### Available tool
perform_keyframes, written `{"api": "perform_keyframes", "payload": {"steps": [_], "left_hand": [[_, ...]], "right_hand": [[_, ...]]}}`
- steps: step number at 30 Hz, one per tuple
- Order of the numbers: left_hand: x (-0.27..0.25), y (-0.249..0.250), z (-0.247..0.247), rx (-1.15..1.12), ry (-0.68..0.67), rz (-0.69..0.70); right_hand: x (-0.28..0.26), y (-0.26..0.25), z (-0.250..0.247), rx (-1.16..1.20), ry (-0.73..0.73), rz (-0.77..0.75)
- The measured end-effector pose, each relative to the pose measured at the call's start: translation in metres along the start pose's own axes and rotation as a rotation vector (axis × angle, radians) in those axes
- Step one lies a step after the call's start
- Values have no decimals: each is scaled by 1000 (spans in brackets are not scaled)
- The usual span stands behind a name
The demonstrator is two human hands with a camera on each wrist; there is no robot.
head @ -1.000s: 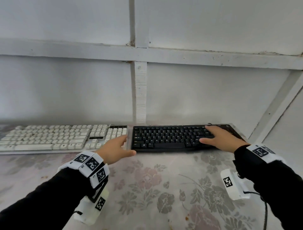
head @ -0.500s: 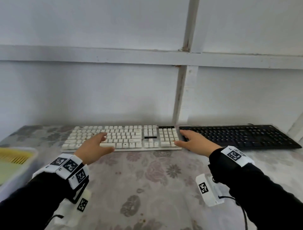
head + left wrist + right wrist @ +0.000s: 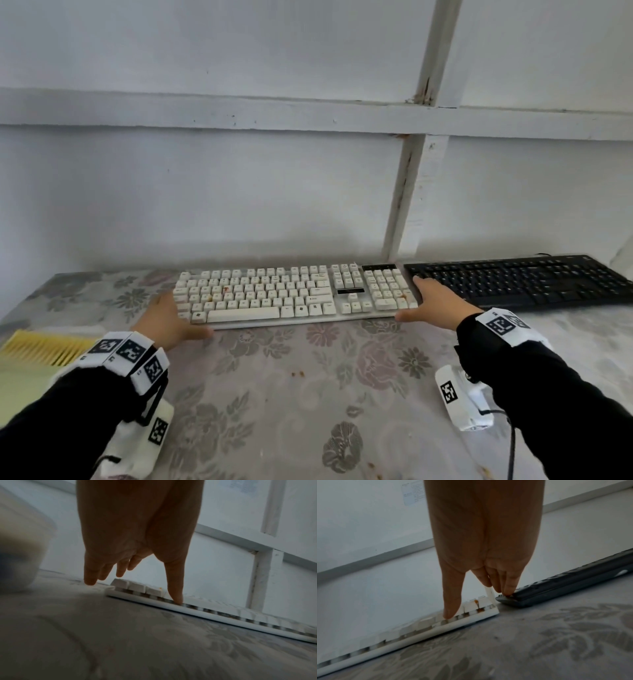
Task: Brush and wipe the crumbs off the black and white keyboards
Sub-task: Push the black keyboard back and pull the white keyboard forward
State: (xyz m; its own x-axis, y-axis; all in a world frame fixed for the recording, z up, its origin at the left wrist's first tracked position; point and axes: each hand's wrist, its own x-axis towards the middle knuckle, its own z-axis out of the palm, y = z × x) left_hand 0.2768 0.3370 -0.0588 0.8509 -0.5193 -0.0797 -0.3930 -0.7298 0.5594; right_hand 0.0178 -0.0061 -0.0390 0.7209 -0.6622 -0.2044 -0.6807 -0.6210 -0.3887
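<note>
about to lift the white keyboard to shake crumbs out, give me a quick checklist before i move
1. Left hand at the white keyboard left end, thumb on its front edge: ok.
2. Right hand at the right end, thumb on the front edge: ok.
3. Grip closed under the ends: not ok, fingers straight.
4. Clearance from the black keyboard: not ok, right fingertips touch its corner.
5. Cable free: cannot tell.
6. Orange stains on keys need wiping: not ok.

White keyboard [image 3: 274,294] flat, orange-stained keys, black keyboard [image 3: 520,279] just right
</note>
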Motion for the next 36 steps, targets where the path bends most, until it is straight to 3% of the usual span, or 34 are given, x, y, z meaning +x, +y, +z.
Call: {"api": "perform_keyframes", "payload": {"steps": [5, 10, 17, 21, 28, 36], "left_hand": [[-14, 15, -12, -79, -75, 8], [-25, 28, -13, -115, -30, -58], [-18, 17, -17, -163, -97, -97], [-26, 12, -11, -116, -42, -160], [-56, 2, 4, -82, -28, -188], [-130, 29, 8, -120, 23, -180]], "right_hand": [[5, -10, 7, 17, -29, 4], [8, -17, 11, 11, -46, 45], [8, -11, 11, 42, -24, 44], [1, -6, 13, 32, -11, 26], [-31, 5, 10, 62, 20, 16], [-79, 31, 5, 86, 39, -35]]}}
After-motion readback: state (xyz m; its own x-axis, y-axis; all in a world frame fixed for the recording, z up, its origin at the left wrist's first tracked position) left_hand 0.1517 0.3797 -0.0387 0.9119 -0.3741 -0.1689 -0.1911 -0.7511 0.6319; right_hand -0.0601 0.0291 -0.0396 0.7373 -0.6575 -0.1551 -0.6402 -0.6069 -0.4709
